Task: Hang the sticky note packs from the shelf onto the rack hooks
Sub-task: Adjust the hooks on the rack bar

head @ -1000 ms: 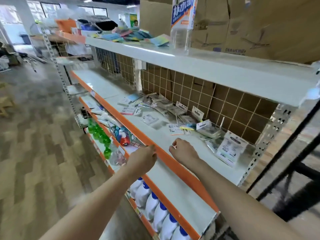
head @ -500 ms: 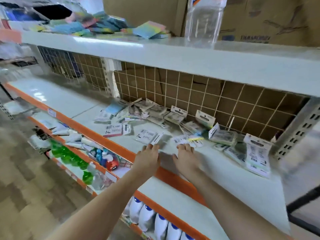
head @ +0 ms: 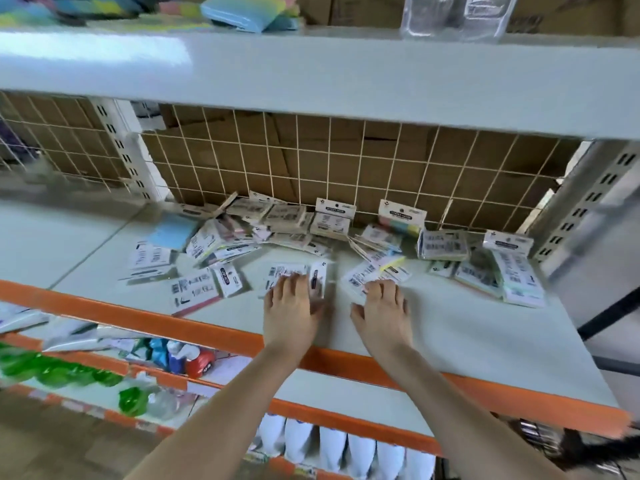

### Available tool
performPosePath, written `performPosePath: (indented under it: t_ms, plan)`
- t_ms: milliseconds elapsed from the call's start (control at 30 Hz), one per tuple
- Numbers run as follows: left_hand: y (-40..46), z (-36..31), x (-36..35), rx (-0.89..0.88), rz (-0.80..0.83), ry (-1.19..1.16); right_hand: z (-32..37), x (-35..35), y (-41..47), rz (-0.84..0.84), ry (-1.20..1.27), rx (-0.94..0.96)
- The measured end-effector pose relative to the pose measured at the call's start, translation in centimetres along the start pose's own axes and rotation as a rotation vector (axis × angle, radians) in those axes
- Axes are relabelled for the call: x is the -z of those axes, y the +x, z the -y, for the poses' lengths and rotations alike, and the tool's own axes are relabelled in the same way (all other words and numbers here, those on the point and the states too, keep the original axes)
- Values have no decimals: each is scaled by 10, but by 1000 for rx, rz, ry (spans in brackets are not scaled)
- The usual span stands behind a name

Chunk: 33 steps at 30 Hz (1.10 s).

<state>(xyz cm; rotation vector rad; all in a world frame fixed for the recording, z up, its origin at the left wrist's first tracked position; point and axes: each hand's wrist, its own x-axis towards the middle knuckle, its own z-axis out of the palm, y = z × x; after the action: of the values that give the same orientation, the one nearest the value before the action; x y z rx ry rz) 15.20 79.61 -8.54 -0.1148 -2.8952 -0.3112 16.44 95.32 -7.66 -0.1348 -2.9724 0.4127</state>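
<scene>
Both bare hands reach over the orange front edge of the white metal shelf (head: 485, 327) and lie palm-down on it, side by side with a small gap between them. The left hand (head: 289, 308) has straight, spread fingers resting on a flat white-carded sticky note pack (head: 294, 273), whose long axis runs left to right, its dark-printed header card at the right end just beyond the fingertips. The right hand (head: 382, 308) likewise lies flat with straight fingers touching a second white-labelled pack with a yellow edge (head: 375, 273), tilted so its header points up and to the right. Neither hand grips anything. Left of the left hand lies a barcode-labelled pack with a pink edge (head: 199, 291), lengthwise left to right. Beyond both hands a loose heap of sticky note packs (head: 277, 226) spreads along the back of the shelf, lying at mixed angles; a few lean upright with headers upward against the white wire grid backing (head: 311, 157). Far right of the right hand lies a stack of pastel packs (head: 512, 278). Below the forearms, a lower shelf holds white bottles with blue caps (head: 346, 452).
</scene>
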Motion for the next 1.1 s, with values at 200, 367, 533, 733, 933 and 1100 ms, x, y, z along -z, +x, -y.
performPosePath:
  t_ms: [200, 367, 533, 733, 933, 1100]
  plan:
    - [-3, -2, 1, 20, -108, -122, 2, -4, 1, -97, -20, -5]
    - [-5, 1, 0, -15, -238, -169, -3, -6, 6, -10, -17, 15]
    - [-7, 2, 2, -33, -365, -288, 0, 0, 2, -44, -42, 31]
    - [-12, 4, 9, 177, -449, -671, 5, 6, -5, -197, 120, 13]
    - [-8, 5, 18, 255, -439, -1049, -4, 14, -12, -310, 608, -188]
    - [-1, -8, 21, 368, -369, -1133, -22, 14, -4, -197, 956, -435]
